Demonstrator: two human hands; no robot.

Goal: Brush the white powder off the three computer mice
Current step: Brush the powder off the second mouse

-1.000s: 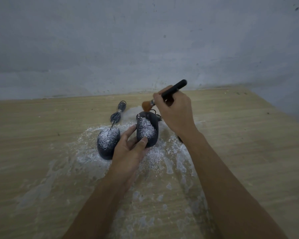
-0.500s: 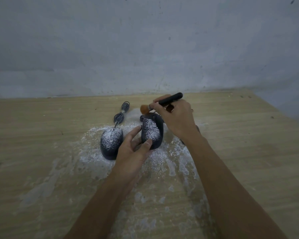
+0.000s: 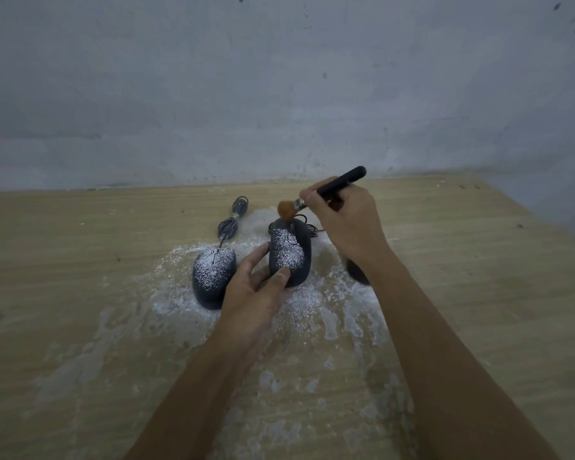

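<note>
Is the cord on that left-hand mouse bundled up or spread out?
Bundled up: the grey cord lies folded into a tight hank just behind the left mouse, with only a short stretch running to its front.

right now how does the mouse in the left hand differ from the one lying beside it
The held mouse sits in the left hand's grip; the lying mouse lies on the table, not gripped. The brush is at the held mouse's front, away from the lying mouse. Both are dark, wired and powder-dusted.
</note>
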